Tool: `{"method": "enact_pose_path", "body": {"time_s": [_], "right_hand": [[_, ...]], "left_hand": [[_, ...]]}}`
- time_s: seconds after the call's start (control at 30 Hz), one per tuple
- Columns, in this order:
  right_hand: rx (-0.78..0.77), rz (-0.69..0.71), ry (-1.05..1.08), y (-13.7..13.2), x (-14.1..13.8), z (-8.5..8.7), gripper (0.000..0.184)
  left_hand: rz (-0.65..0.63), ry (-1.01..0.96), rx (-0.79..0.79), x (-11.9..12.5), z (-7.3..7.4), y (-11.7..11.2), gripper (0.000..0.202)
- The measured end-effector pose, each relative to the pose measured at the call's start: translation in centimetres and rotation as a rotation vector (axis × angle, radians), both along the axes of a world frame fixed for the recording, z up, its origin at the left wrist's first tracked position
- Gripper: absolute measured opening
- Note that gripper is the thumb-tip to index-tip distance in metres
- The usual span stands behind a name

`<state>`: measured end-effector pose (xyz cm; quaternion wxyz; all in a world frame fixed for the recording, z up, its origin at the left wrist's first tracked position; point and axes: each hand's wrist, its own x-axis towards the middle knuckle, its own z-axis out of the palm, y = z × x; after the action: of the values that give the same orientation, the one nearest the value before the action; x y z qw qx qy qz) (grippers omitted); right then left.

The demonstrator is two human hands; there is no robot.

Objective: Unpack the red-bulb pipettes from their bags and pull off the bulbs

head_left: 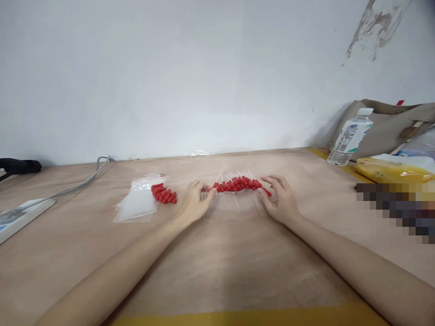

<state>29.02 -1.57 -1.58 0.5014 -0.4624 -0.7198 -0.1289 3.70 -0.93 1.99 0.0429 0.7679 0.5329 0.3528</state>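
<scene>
A row of slim clear tubes [234, 206] with red rubber bulbs [239, 183], like droppers, lies on the table between my hands. The bulbs overlap in a curved band across the tubes. At the row's left end, my left hand [197, 199] pinches a red-bulbed dropper between thumb and fingers. My right hand [280, 199] is at the right end, its fingers curved and apart. One tilted red bulb [267, 192] lies against its thumb. Farther left, a smaller cluster of red bulbs [164, 194] rests partly over clear plastic bags [137, 201].
A water bottle [350, 138] stands at the back right before a beige bag [387, 127], near a yellow packet [397, 168]. On the left are a grey cable [79, 183], a white power strip [30, 217] and a black object [22, 166]. A wall [170, 81] rises behind.
</scene>
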Motion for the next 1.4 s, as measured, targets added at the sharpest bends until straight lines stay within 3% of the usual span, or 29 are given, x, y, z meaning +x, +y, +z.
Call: {"method": "enact_pose_path", "body": {"time_s": [0.17, 0.33, 0.7, 0.9, 1.1, 1.4], "right_hand": [[0.038, 0.231, -0.27, -1.9, -1.7, 0.8, 0.05], [0.076, 0.352, -0.476, -3.4, -3.7, 0.9, 0.046], [0.038, 0.429, -0.396, -3.3, -5.3, -0.3, 0.014], [0.049, 0.455, -0.364, -3.7, -6.0, -0.5, 0.013], [-0.001, 0.524, -0.36, -4.2, -6.6, 0.1, 0.017], [0.024, 0.543, -0.336, -4.0, -6.9, -0.6, 0.021]], "left_hand": [[-0.194, 0.128, 0.155, -3.6, -0.9, -4.3, 0.013], [-0.303, 0.203, 0.187, -4.1, -2.1, -5.3, 0.01], [-0.371, 0.168, 0.223, -3.5, -2.3, -5.6, 0.008], [-0.467, 0.19, 0.26, -2.5, -2.4, -5.3, 0.034], [-0.535, 0.237, 0.392, -2.3, -2.6, -5.2, 0.018], [-0.509, 0.246, 0.397, -2.2, -2.8, -5.4, 0.025]]}}
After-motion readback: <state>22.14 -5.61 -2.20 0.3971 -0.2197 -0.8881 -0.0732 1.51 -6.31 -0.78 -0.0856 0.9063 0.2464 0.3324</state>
